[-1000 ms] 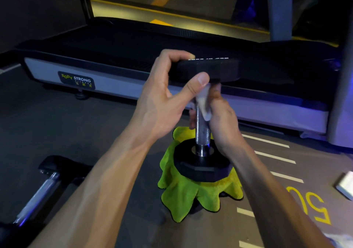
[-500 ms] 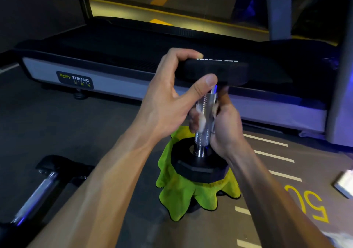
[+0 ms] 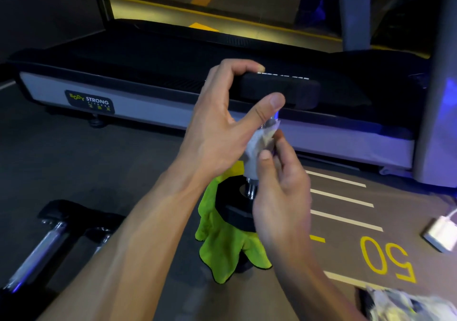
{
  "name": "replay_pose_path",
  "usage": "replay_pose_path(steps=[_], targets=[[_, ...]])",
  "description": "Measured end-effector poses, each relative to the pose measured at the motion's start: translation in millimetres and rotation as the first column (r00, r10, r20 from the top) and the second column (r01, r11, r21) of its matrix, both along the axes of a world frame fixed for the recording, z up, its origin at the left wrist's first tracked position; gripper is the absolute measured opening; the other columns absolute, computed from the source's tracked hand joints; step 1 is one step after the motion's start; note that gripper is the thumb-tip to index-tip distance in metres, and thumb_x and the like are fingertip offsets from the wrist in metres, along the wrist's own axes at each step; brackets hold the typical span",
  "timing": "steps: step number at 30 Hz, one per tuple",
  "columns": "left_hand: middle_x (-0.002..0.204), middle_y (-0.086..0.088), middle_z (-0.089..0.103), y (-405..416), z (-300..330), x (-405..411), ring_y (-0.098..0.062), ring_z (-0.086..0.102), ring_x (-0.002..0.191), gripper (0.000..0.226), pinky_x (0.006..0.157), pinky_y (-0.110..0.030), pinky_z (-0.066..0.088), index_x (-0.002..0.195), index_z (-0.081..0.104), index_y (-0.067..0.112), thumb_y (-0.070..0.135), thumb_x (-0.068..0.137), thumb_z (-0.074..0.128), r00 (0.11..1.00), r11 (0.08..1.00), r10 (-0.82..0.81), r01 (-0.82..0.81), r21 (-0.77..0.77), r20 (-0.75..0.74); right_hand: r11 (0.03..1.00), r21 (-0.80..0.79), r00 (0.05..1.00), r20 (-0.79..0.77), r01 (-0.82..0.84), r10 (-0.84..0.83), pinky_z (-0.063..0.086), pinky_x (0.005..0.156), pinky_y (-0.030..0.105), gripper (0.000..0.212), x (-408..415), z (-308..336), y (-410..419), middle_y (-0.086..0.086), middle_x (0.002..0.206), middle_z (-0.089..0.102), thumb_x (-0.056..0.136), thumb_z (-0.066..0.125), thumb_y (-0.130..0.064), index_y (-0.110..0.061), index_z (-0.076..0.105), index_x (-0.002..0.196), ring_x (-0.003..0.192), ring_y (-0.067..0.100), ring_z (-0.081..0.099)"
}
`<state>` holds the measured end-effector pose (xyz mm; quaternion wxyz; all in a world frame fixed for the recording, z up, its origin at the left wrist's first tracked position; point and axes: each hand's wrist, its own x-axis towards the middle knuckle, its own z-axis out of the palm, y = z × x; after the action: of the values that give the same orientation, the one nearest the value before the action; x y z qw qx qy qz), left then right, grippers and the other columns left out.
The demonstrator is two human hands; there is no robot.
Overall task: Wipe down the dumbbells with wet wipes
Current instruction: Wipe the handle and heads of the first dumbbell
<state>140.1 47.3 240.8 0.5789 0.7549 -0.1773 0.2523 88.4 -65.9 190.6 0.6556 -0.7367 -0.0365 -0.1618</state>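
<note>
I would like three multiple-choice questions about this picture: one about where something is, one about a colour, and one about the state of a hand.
1. On what does the upright dumbbell stand?
A. the treadmill
B. a cloth on the floor
C. a chair

2. Which colour is the cloth?
A. red
B. white
C. bright green

3. What is the left hand doing?
A. gripping the dumbbell's top weight
B. lying flat on the floor
C. holding a phone

Answers:
1 B, the cloth spreads out under the bottom weight.
2 C, it is vivid green against the dark floor.
3 A, thumb and fingers clamp the top weight, while the right hand holds the wet wipe at the handle.
</note>
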Motion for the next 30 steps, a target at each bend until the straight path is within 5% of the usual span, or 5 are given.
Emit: replay_pose_path(steps=[6,10,17,25,30], targets=[[0.125,0.006,0.057,-4,0,3,-0.011,0.054,0.124,0.038,0.107,-0.028,0.043,0.122,0.056,0.033,0.050,0.091,0.070,0.999,0.999,0.028,-0.028,0.015,0.015,0.970,-0.234,0.998,0.013,0.065,-0.064,0.045,0.075,0.036,0.008,33,-4,0,-0.002,0.095,0.066,0.106,0.046,-0.030,-0.028,0.052,0.102,0.085,0.016,0.063],[0.123,0.006,0.057,-5,1,5,-0.013,0.054,0.122,0.039,0.105,-0.027,0.044,0.122,0.057,0.035,0.051,0.089,0.070,0.999,0.999,0.038,-0.038,0.014,0.006,0.973,-0.212,0.992,-0.108,-0.091,0.069,0.049,0.082,0.030,0.043,49,0,-18,-0.007,0.102,0.073,0.107,0.031,-0.053,-0.025,0.063,0.111,0.096,0.006,0.067],[0.124,0.004,0.058,-7,-1,5,-0.021,0.058,0.121,0.037,0.104,-0.048,0.049,0.117,0.053,0.045,0.057,0.088,0.071,0.998,0.998,0.059,-0.059,0.006,0.001,0.903,0.409,0.889,-0.353,-0.134,0.291,0.041,0.048,0.030,0.077,70,17,-12,0.016,0.054,0.054,0.105,0.031,-0.059,-0.016,0.066,0.051,0.044,0.025,0.048],[0.126,-0.003,0.061,1,-3,7,-0.020,0.061,0.120,0.036,0.106,-0.047,0.049,0.120,0.054,0.040,0.052,0.092,0.072,0.998,0.998,0.062,-0.062,-0.020,-0.018,0.774,-0.535,0.941,-0.205,-0.338,0.268,0.044,0.074,0.022,0.049,39,3,-40,-0.011,0.080,0.066,0.107,0.023,-0.058,-0.021,0.054,0.095,0.078,0.002,0.061],[0.124,-0.001,0.060,-1,-2,5,-0.019,0.060,0.119,0.034,0.106,-0.046,0.049,0.118,0.053,0.041,0.051,0.091,0.073,0.998,0.998,0.058,-0.058,-0.025,-0.014,0.645,-0.630,0.894,-0.390,-0.434,0.221,0.044,0.083,0.032,0.022,31,2,-54,-0.014,0.103,0.065,0.100,0.059,-0.038,-0.022,0.049,0.110,0.097,0.010,0.059]])
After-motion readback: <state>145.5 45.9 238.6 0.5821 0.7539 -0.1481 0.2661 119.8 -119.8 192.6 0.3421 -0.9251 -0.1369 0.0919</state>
